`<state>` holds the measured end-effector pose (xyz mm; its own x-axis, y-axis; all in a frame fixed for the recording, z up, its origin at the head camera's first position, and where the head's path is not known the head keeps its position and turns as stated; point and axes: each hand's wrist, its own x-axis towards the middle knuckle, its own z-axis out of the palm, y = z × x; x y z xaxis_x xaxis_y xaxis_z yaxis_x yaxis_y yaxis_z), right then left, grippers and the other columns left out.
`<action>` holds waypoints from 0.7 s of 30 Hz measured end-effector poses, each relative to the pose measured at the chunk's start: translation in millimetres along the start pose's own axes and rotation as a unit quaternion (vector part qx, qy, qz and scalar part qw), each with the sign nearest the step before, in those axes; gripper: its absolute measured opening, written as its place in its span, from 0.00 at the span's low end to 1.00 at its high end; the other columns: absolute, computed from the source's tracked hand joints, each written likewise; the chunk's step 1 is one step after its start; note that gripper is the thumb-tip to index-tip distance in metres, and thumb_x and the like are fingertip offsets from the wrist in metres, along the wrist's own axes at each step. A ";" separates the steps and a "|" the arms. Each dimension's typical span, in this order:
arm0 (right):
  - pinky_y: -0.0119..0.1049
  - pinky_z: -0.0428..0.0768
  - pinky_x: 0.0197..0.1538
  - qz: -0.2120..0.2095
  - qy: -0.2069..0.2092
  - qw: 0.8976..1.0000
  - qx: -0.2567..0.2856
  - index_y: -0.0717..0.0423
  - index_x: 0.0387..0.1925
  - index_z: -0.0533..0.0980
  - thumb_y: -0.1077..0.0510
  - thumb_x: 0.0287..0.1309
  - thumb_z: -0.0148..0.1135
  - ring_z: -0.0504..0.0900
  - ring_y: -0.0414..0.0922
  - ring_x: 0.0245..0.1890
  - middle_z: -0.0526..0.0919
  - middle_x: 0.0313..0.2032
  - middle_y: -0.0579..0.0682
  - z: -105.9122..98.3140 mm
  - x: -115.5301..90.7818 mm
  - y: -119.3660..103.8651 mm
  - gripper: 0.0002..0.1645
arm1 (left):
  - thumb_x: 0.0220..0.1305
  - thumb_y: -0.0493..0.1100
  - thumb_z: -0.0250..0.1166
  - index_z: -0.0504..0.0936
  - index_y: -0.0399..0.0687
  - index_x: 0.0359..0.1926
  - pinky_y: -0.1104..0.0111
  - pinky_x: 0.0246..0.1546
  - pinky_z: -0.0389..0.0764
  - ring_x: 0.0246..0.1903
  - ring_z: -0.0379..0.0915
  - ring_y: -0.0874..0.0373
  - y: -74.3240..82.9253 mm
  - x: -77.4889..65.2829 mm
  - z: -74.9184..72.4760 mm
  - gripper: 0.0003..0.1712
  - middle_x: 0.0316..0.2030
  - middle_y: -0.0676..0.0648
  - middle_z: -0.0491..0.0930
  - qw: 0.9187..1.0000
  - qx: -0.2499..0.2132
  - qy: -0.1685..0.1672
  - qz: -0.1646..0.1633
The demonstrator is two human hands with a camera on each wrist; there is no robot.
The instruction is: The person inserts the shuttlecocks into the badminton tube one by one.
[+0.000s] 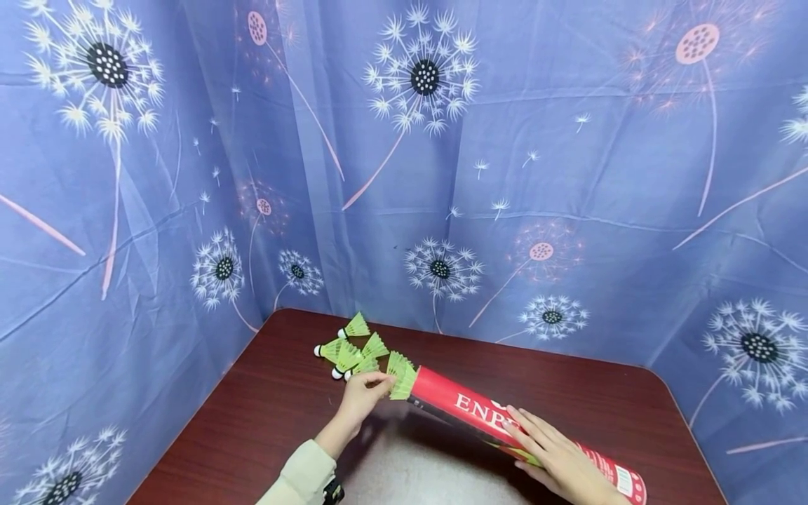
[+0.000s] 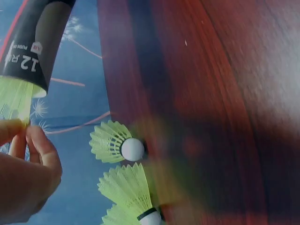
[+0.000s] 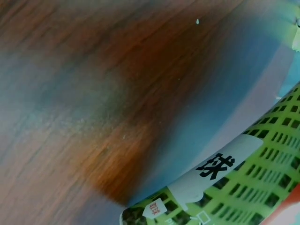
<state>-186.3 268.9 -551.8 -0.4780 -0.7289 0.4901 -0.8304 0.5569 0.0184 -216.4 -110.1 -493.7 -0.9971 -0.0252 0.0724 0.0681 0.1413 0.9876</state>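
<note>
A red and black shuttlecock tube [image 1: 463,407] slants across the table, its mouth toward the left. Yellow-green shuttlecock skirts [image 1: 400,377] stick out of that mouth. My left hand [image 1: 361,401] pinches the skirt edge of a shuttlecock [image 2: 16,101] there, thumb against fingertips; its cork is hidden inside the tube. Across the tube's right half lies my right hand [image 1: 562,456], holding it with fingers over the upper side. The right wrist view shows only the tube's green patterned side [image 3: 276,154], without the hand.
Several loose yellow-green shuttlecocks [image 1: 346,354] with white corks lie in a cluster at the table's back left, just beyond my left hand. The dark red wooden table [image 1: 240,428] meets a blue dandelion-print curtain [image 1: 391,175] behind and at both sides.
</note>
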 end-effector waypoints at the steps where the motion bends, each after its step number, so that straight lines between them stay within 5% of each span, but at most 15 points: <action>1: 0.21 0.46 0.69 0.002 -0.003 1.000 -0.001 0.54 0.69 0.64 0.41 0.56 0.67 0.62 0.46 0.66 0.64 0.68 0.57 -0.3 -0.4 0.1 0.44 | 0.62 0.33 0.64 0.83 0.27 0.40 0.72 0.31 0.79 0.29 0.75 0.60 1.0 -1.1 -0.9 0.10 0.32 0.37 0.83 1.000 0.010 -0.008 0.008; 8: 0.19 0.46 0.68 0.013 -0.021 1.000 -0.008 0.50 0.70 0.63 0.44 0.49 0.73 0.61 0.45 0.67 0.62 0.70 0.53 -1.1 0.7 -2.4 0.49 | 0.62 0.34 0.65 0.84 0.29 0.42 0.67 0.33 0.82 0.29 0.76 0.62 -23.5 9.2 -1.0 0.11 0.34 0.37 0.83 0.999 0.008 -0.044 0.017; 15: 0.27 0.74 0.56 0.035 -0.035 0.998 -0.040 0.45 0.71 0.61 0.42 0.41 0.78 0.61 0.41 0.66 0.60 0.71 0.48 -1.4 2.1 -5.9 0.56 | 0.60 0.38 0.68 0.86 0.34 0.40 0.57 0.34 0.83 0.28 0.75 0.65 -31.6 12.0 0.6 0.10 0.32 0.43 0.83 0.999 0.013 -0.038 0.028; 17: 0.26 0.72 0.57 0.032 -0.030 0.998 -0.034 0.46 0.71 0.61 0.42 0.42 0.77 0.62 0.42 0.66 0.61 0.71 0.48 -1.1 2.1 -5.6 0.55 | 0.60 0.37 0.68 0.86 0.35 0.39 0.59 0.33 0.83 0.27 0.75 0.64 -30.7 11.9 0.5 0.09 0.30 0.43 0.83 0.999 0.010 -0.035 0.028; 21: 0.20 0.54 0.66 0.022 -0.015 1.000 -0.009 0.49 0.70 0.62 0.43 0.47 0.74 0.63 0.44 0.65 0.62 0.70 0.51 -0.5 2.6 -4.0 0.51 | 0.60 0.36 0.67 0.85 0.33 0.38 0.65 0.31 0.82 0.27 0.74 0.62 -27.0 10.3 1.4 0.09 0.29 0.40 0.82 0.999 -0.005 -0.029 0.030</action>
<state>-184.1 265.0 -550.2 -0.5231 -0.7150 0.4637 -0.8031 0.5958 0.0127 -228.6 -112.8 -519.8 -0.9914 0.0415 0.1241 0.1285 0.1318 0.9829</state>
